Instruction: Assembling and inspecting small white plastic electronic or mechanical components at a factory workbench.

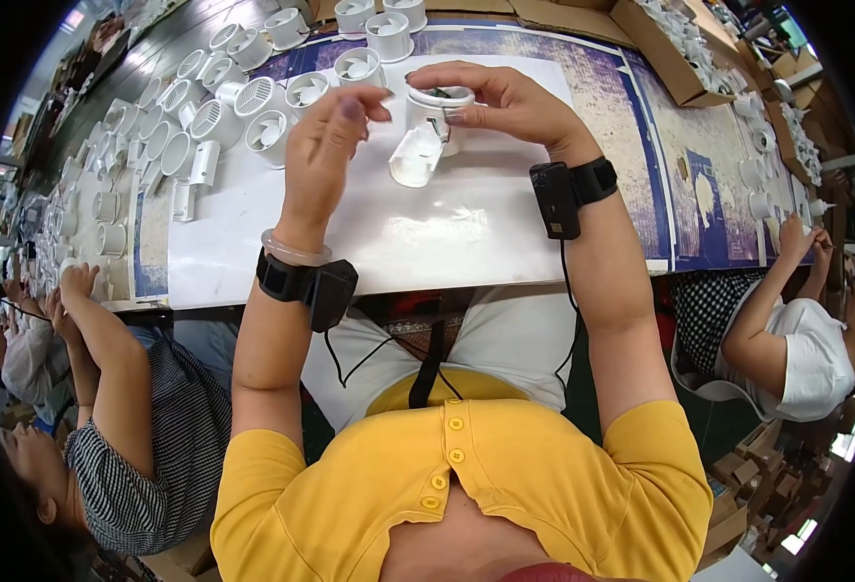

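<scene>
A white round plastic fan housing (429, 128) with a flat handle-like tab stands on the white sheet (447, 233) in front of me. My right hand (500, 102) grips its top rim with thumb and fingers. Just left of the housing, my left hand (325, 145) is raised with its fingertips pinched together; whether it holds a small part I cannot tell. Both wrists wear black strapped devices with cables.
Several white fan housings (253, 107) crowd the table's far left. Cardboard boxes (670, 48) of white parts stand at the back right. A person in a striped top (146, 417) works at my left, another in white (806, 349) at my right.
</scene>
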The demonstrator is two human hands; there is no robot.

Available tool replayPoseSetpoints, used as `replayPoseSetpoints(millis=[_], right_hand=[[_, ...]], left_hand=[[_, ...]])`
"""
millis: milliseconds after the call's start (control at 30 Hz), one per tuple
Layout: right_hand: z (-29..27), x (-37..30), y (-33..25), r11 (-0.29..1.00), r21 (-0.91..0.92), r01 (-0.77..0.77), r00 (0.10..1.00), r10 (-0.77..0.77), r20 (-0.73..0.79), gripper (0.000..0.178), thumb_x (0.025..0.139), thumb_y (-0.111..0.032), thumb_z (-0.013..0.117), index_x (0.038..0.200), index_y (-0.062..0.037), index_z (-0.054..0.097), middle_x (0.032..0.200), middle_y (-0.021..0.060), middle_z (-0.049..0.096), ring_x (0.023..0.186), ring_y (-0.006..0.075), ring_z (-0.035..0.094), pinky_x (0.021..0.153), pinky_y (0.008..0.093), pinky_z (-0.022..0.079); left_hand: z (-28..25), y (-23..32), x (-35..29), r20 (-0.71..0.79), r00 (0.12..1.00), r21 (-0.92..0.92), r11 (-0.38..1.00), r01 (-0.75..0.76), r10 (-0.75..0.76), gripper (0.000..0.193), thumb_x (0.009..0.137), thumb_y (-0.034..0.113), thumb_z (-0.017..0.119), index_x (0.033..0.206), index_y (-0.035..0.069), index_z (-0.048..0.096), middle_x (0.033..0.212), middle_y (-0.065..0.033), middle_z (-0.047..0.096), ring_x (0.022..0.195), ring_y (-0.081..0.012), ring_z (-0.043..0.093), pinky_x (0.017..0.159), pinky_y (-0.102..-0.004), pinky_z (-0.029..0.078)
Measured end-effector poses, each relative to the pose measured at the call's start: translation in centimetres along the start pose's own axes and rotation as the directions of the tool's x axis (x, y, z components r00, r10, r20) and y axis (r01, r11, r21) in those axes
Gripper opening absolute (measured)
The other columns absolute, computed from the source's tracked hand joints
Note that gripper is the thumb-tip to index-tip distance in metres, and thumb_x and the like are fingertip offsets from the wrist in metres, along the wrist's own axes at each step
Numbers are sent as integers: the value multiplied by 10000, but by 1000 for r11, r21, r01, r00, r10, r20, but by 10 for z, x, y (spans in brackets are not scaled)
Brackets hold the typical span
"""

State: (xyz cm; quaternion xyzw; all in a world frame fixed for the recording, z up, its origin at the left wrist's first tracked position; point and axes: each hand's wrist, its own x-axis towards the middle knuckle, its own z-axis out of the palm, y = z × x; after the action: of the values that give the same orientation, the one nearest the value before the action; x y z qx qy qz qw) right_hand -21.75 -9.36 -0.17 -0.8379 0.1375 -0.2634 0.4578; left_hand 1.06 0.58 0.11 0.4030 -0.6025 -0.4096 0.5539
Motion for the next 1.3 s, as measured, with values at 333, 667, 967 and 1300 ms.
replayPoseSetpoints(millis=[333,667,967,1300], right_hand=[[14,0,-29,916,394,-82,997,76,31,443,876,-251,609,1276,-74,536,1294,65,537,1101,149,535,879,257,443],[43,17,-7,943,321,-87,968,157,-197,394,921,-280,536,1217,-20,563,1170,73,598,1050,144,544,930,274,403],[50,22,-12,966,256,-42,954,115,-276,346,919,-213,499,1160,17,589,1161,98,592,1070,177,542,943,277,394],[53,21,-6,976,210,-59,951,119,-286,372,905,-254,523,1127,33,606,1132,145,604,1012,202,580,873,283,455]], left_hand=[[45,-7,12,10,961,-315,911,266,-277,704,917,615,299,1287,21,368,1048,-121,582,908,-182,607,771,-259,508],[50,-19,16,-3,939,-216,917,335,-344,796,864,701,252,1176,9,491,999,-107,613,874,-172,637,725,-243,536],[45,-36,17,-67,960,-196,947,255,-273,701,935,605,252,1246,-5,405,1035,-101,558,908,-131,566,766,-238,477],[43,-21,14,31,915,-358,850,386,-402,682,938,591,276,1237,-1,438,1058,-98,558,950,-115,552,798,-237,470]])
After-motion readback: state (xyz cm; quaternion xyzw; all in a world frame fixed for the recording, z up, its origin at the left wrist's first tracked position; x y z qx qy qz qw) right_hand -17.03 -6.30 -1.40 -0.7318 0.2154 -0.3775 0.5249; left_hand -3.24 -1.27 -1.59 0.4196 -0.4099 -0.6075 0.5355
